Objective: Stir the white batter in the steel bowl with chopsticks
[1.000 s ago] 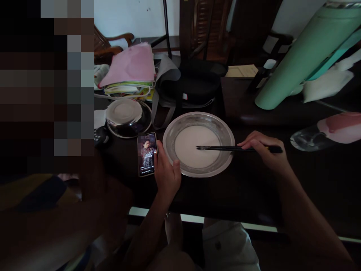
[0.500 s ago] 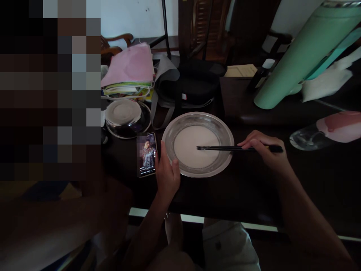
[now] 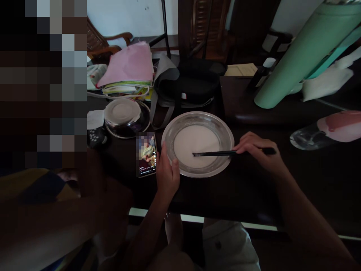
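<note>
A wide metal basin (image 3: 226, 130) rests on the dark table, holding a smooth white liquid (image 3: 197, 140). My left hand (image 3: 168, 173) grips the basin's left rim, with the thumb toward its near edge and the fingers along its side. Dark chopsticks (image 3: 216, 153) are held together in my right hand (image 3: 258, 149), whose fingers are closed round them. Their tips dip into the liquid a little left of its middle. Just left of my left hand, a phone (image 3: 147, 156) with a lit screen lies against or very near the fingers; I cannot tell which.
Behind the phone sits an upturned metal bowl (image 3: 122, 111) in another dish. Farther back are a pink-topped stack of papers (image 3: 128, 62) and a black bag (image 3: 194, 82). A green flask (image 3: 299, 60) and a clear bottle (image 3: 304, 137) are at right. Another person's arm (image 3: 56, 226) is at lower left.
My right hand has shifted slightly left, and the chopstick tips have moved left and nearer to me in the liquid. The phone's picture has changed. My left hand stays at the basin.
</note>
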Available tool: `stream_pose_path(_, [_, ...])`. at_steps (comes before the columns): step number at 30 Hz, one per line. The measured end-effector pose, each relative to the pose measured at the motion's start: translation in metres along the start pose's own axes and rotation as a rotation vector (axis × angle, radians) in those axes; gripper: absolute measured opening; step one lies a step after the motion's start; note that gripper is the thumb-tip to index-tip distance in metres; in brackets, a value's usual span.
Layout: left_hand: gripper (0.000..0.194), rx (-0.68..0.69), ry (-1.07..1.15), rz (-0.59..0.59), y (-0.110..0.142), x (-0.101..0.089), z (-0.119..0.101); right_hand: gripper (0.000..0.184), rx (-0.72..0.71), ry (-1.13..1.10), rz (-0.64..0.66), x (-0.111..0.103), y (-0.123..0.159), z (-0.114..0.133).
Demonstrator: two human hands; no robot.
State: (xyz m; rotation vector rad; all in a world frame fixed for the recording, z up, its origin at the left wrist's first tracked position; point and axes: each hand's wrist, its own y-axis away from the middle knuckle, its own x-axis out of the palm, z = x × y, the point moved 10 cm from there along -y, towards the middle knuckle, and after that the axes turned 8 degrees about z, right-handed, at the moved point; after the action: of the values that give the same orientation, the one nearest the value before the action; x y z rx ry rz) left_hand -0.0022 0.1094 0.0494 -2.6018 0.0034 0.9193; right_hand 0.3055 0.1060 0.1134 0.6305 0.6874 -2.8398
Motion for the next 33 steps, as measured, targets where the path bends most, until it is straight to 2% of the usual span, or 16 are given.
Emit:
stream_pose_path(2, [0.064, -0.005, 0.006, 0.001, 0.0, 0.0, 0.001, 0.023, -0.003, 0.038, 0.016, 0.003, -0.001, 0.002])
stream_pose_path(5, [0.065, -0.006, 0.011, -0.006, 0.001, 0.0, 0.001, 0.028, 0.023, 0.025, -0.103, -0.011, 0.002, -0.001])
stream_pose_path(7, [0.065, -0.006, 0.008, -0.007, 0.001, 0.0, 0.001, 0.033, 0.024, -0.019, -0.126, -0.014, 0.004, -0.003])
stream_pose_path(10, [0.065, -0.002, 0.005, -0.012, 0.001, 0.0, 0.0, 0.028, -0.009, -0.012, 0.007, 0.0, 0.001, 0.0])
stream_pose_path(12, [0.066, 0.003, 0.006, -0.015, 0.0, 0.0, 0.0, 0.023, -0.02, 0.035, 0.046, 0.005, -0.001, 0.002])
stream_pose_path(17, [0.065, 0.001, 0.0, -0.008, 0.0, 0.001, 0.0, 0.033, 0.028, -0.022, -0.137, -0.015, 0.003, -0.003])
stream_pose_path(19, [0.065, 0.003, -0.005, -0.006, 0.0, 0.001, 0.0, 0.035, 0.024, -0.056, -0.091, -0.01, 0.003, -0.004])
stream_pose_path(21, [0.065, 0.007, -0.006, -0.006, 0.0, 0.001, -0.001, 0.03, -0.003, -0.022, 0.004, 0.0, 0.001, 0.0])
stream_pose_path(23, [0.065, 0.009, -0.009, -0.009, 0.0, 0.0, -0.001, 0.023, -0.021, 0.044, 0.036, 0.004, 0.0, 0.002])
stream_pose_path(25, [0.065, 0.008, -0.013, -0.01, 0.0, 0.0, -0.001, 0.024, -0.021, 0.06, -0.042, -0.004, 0.001, 0.001])
stream_pose_path(28, [0.065, -0.001, -0.012, -0.011, 0.0, 0.0, 0.0, 0.035, -0.004, -0.033, -0.145, -0.016, 0.006, -0.003])
stream_pose_path(30, [0.065, 0.0, -0.011, -0.017, 0.001, -0.001, 0.0, 0.035, 0.0, -0.069, -0.079, -0.008, 0.004, -0.003])
stream_pose_path(33, [0.064, 0.006, -0.012, -0.017, 0.0, 0.0, -0.002, 0.023, -0.013, 0.002, 0.043, 0.005, 0.001, 0.001])
